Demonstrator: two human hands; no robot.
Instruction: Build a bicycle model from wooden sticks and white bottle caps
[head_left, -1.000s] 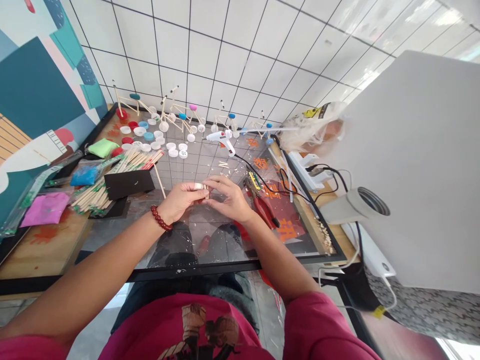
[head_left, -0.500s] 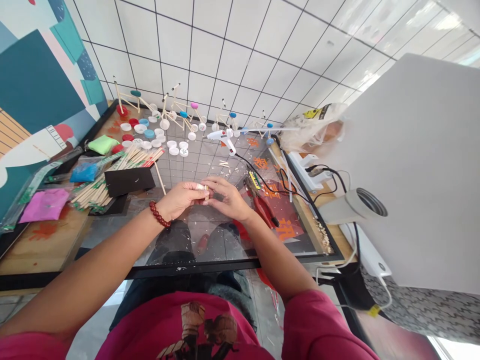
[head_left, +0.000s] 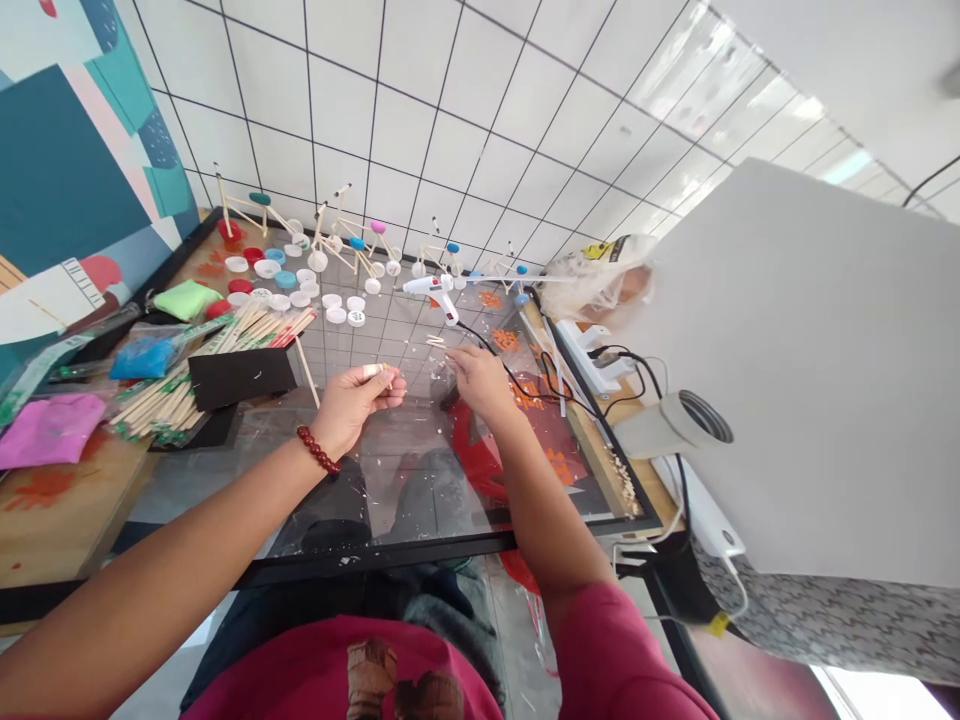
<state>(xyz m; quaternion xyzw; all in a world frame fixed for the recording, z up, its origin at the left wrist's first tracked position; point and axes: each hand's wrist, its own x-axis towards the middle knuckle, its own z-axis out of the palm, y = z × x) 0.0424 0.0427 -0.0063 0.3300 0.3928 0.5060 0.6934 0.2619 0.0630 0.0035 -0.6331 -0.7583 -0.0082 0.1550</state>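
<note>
My left hand (head_left: 358, 400), with a red bead bracelet and a white wrap on one finger, is closed in a pinch over the glass tabletop. Small pale wooden stick pieces (head_left: 389, 384) show between its thumb and fingers, mostly hidden. To the right, my right hand (head_left: 484, 384) is lowered to the glass with its fingers pressed together. Its fingertips are beside a few short cut sticks (head_left: 436, 341). What those fingers hold, if anything, I cannot make out. A white glue gun (head_left: 435, 291) lies just beyond it.
Behind stand small stick figures (head_left: 360, 255) on bottle caps, near loose caps (head_left: 268, 268). At left lie bundled sticks (head_left: 172, 395), a black card (head_left: 244, 377) and bagged clay (head_left: 52, 430). The glue gun's cord (head_left: 517, 382) runs right toward a white power strip (head_left: 589, 350).
My hands have parted. The right one has moved away to the short sticks on the glass, while the left keeps its pinch. The whole view has shifted slightly.
</note>
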